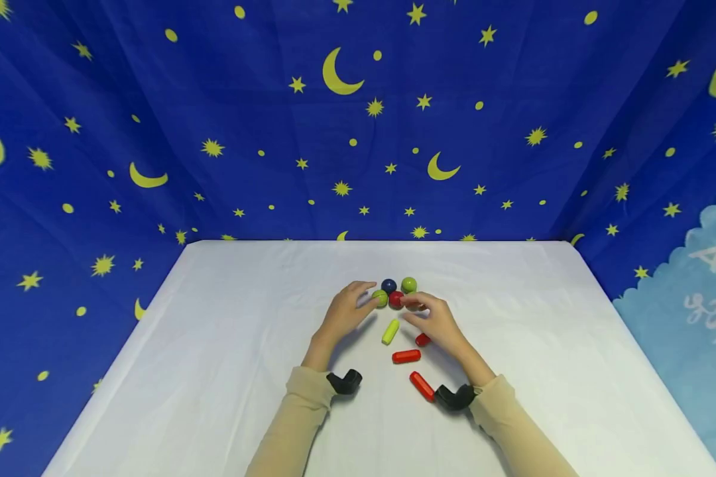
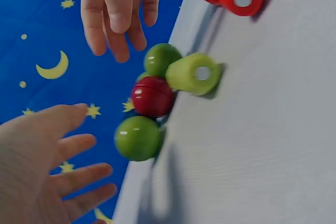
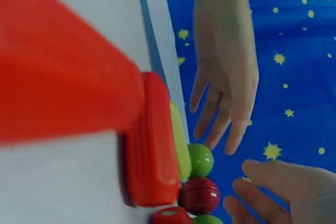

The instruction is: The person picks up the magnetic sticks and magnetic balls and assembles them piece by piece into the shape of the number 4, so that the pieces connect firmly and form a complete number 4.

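Observation:
A group of shiny balls sits mid-table: a blue ball [image 1: 388,285], a red ball [image 1: 396,300], a green ball [image 1: 380,298] on the left and another green ball [image 1: 409,285] at the back right. My left hand [image 1: 343,314] is beside the left green ball, fingers spread and loosely bent, nothing held. On the other side my right hand [image 1: 440,326] hovers over the group's right edge with relaxed fingers, partly hiding what lies beneath. Whether its fingertips touch a ball I cannot tell. Nearer lie a yellow-green stick [image 1: 390,332] and a red stick [image 1: 406,356].
Another red stick [image 1: 421,386] lies by the black right wrist mount [image 1: 455,397]. One more red stick [image 1: 422,339] is partly covered by the right hand. A white cloth [image 1: 215,344] covers the table, and a blue star-patterned curtain [image 1: 262,119] hangs behind.

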A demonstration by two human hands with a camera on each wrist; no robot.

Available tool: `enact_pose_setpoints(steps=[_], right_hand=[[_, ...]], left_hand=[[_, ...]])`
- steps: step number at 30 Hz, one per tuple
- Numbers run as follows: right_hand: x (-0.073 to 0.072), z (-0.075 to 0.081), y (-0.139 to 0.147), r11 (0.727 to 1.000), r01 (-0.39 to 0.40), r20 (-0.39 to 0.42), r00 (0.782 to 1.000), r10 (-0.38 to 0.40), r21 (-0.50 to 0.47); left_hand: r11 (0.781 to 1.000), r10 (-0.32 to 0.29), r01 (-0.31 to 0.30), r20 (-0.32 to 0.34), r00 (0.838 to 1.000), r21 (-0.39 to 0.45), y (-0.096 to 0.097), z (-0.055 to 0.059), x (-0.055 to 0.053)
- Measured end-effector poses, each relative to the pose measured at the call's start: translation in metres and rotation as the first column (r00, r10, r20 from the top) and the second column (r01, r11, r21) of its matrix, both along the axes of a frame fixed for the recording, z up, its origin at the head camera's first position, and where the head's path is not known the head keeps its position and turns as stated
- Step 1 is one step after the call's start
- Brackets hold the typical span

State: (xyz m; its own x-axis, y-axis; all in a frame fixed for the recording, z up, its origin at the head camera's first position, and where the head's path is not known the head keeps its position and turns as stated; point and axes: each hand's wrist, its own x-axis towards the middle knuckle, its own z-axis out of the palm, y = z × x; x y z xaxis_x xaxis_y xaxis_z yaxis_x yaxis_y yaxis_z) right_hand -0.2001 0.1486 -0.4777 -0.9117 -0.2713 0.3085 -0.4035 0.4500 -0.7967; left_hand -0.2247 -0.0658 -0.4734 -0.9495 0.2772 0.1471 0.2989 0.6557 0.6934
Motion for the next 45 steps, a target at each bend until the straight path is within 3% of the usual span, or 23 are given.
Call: enact_pose_setpoints(steps=[3,8,15,20,27,36,45], right_hand=[[0.001,-0.008,-0.001,0.997,-0.072,0.041,0.996,0.073,-0.028],[0.001,-0.021,-0.006,0.99,-0.138,0.082,0.987,0.141,-0.039],[-0.001,-0.023,-0.004,0.989,-0.151,0.109,0.982,0.151,-0.012],[-0.001,-0.024,-0.003,0.982,-0.188,0.127,0.974,0.185,0.007],[-0.001,-0.024,-0.003,0.979,-0.198,0.142,0.972,0.189,0.051],[-0.001,-0.029,-0.003,0.975,-0.219,0.167,0.964,0.209,0.044],[-0.005,-0.027,0.0,0.967,-0.245,0.122,0.964,0.236,0.066]], left_hand=[[0.992,0.025,-0.029,0.035,0.999,0.126,0.004,-0.013,-0.005],[0.958,0.047,-0.049,0.013,0.999,0.283,0.009,-0.032,-0.008],[0.924,0.072,-0.052,-0.038,0.997,0.379,0.013,-0.042,-0.011],[0.917,0.051,-0.032,-0.037,0.998,0.398,0.012,-0.05,-0.014],[0.949,0.01,0.026,-0.11,0.994,0.316,0.014,-0.054,-0.019],[0.958,0.018,0.011,-0.098,0.995,0.287,0.012,-0.057,-0.015],[0.951,0.014,0.014,-0.09,0.996,0.309,0.011,-0.054,-0.014]])
